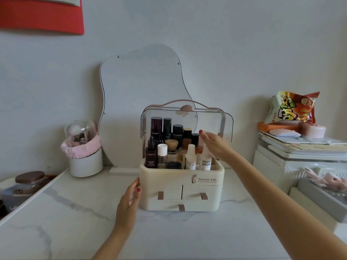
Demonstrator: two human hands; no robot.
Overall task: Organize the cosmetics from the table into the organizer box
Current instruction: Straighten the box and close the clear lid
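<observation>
Marble-patterned table [75, 222] lies nearest you, with the cream organizer box [181, 186] at its middle, clear lid [221, 121] raised and bottles packed in the top tray. Behind it leans a wavy mirror [131, 91]; far left stands a white brush holder [85, 164]. Your right hand [216, 145] reaches into the tray's right side, fingers straight and loose beside the white "poom poom" bottle [206, 162]. Your left hand [129, 199] rests flat-fingered against the box's left wall.
</observation>
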